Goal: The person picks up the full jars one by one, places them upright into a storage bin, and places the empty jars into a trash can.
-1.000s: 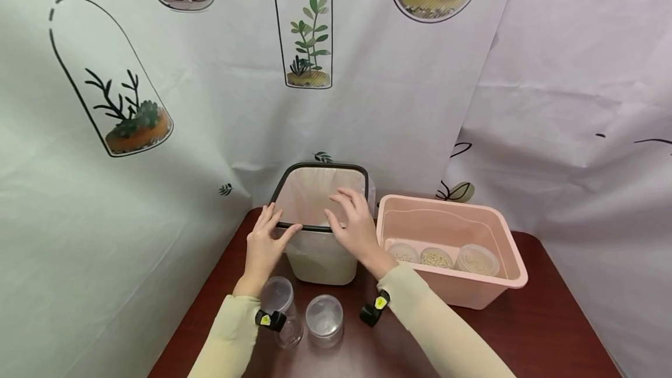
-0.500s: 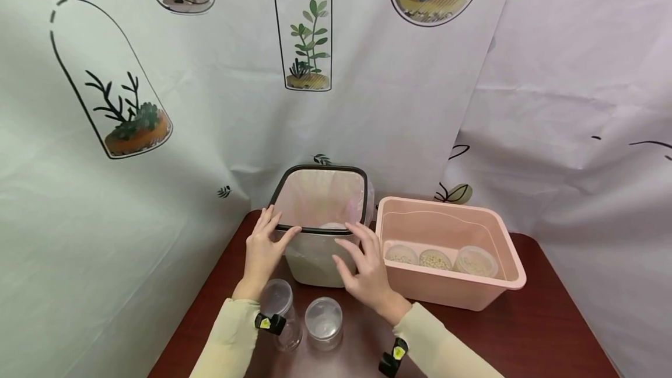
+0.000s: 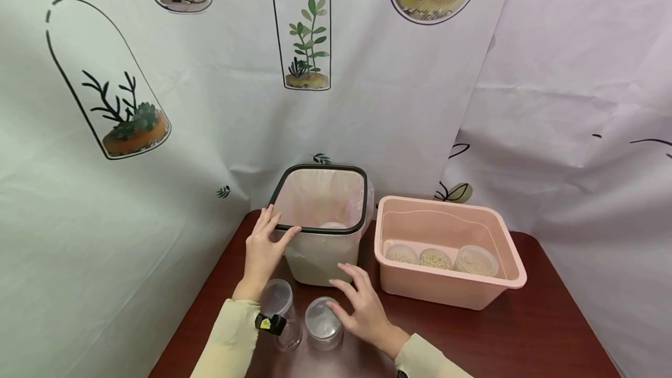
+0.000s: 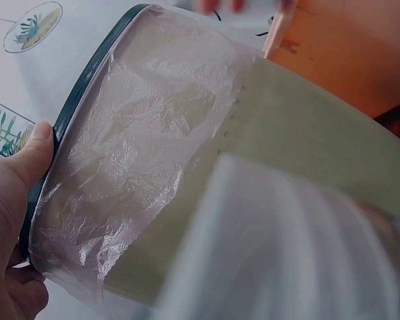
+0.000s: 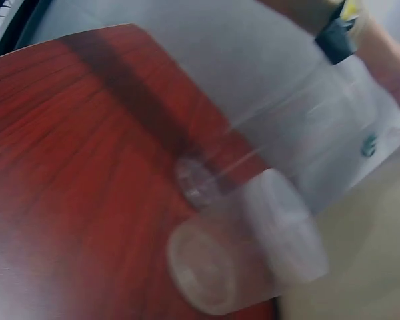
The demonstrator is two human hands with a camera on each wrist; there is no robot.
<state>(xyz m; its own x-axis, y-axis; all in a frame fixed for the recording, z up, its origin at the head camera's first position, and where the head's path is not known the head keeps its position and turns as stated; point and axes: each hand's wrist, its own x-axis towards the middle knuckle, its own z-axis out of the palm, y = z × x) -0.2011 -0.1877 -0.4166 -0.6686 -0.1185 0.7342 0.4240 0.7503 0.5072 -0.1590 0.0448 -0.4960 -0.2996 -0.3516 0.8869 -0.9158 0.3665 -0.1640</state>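
Observation:
My left hand (image 3: 264, 249) grips the near left corner of a trash can (image 3: 320, 258), thumb on the front of the dark rim and fingers along its left side. A thin translucent bag lines the can and folds over the rim, plain in the left wrist view. Just beside a short clear lidded jar (image 3: 324, 325), my right hand (image 3: 364, 311) hovers with spread, slightly bent fingers and holds nothing. A taller clear jar (image 3: 287, 319) stands left of it, under my left wrist. Inside the can, part of a pale round thing (image 3: 333, 226) shows.
Right of the can, a pink plastic tub (image 3: 446, 284) holds several round clear containers (image 3: 434, 259) with pale beans or grains. All stand on a dark red wooden table (image 3: 551, 319). A printed cloth (image 3: 220, 104) hangs close behind and to the left.
My right hand has come back from over the can's opening, down toward the short jar. The pale round thing in the can has come into sight. My left hand stays at the rim.

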